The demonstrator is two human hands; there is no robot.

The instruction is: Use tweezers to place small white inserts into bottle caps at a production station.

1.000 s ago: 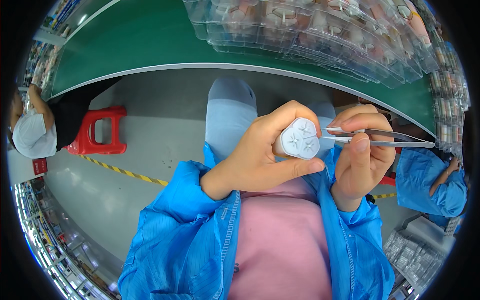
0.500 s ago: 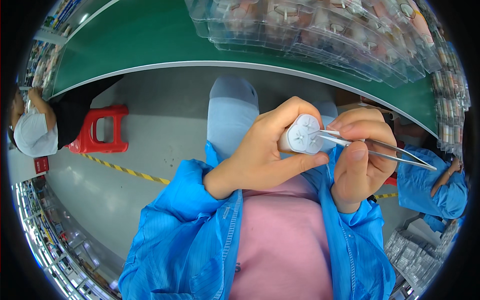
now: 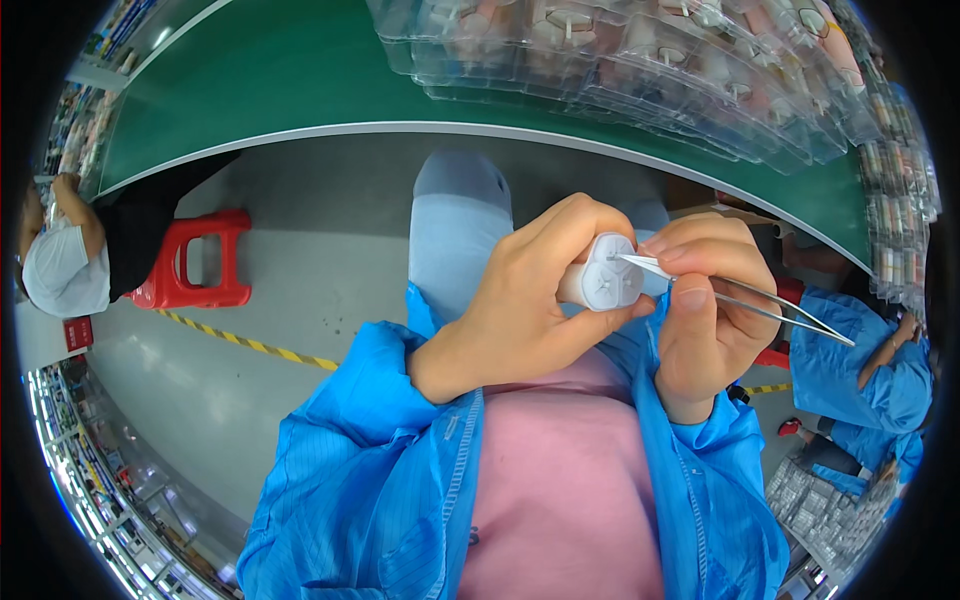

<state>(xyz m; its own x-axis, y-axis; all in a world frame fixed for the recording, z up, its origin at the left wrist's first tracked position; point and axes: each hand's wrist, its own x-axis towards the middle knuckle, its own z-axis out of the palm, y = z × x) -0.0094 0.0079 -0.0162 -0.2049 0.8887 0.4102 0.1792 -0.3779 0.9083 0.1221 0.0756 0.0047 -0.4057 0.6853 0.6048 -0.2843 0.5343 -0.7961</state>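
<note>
In my left hand (image 3: pixel 535 285) is a white plastic part (image 3: pixel 606 284) with a rounded, three-lobed end face, held between fingers and thumb over my lap. The face has small raised details in its lobes. My right hand (image 3: pixel 715 305) pinches a pair of metal tweezers (image 3: pixel 765 303), its tips pressed close together at the upper lobe of the white part. Whether the tips grip anything small there I cannot make out. The far side of the white part is hidden by my left fingers.
Ahead lies a green table (image 3: pixel 270 70) with a pale edge, bearing stacked clear plastic trays (image 3: pixel 610 75) at its right. A red stool (image 3: pixel 205 262) and a person in white (image 3: pixel 68 265) are at left. Another person in blue (image 3: pixel 850 350) sits at right.
The tweezers' tips have come together and shifted slightly left and up, onto the upper lobe. My right hand moved a little left. The white part's face has turned slightly.
</note>
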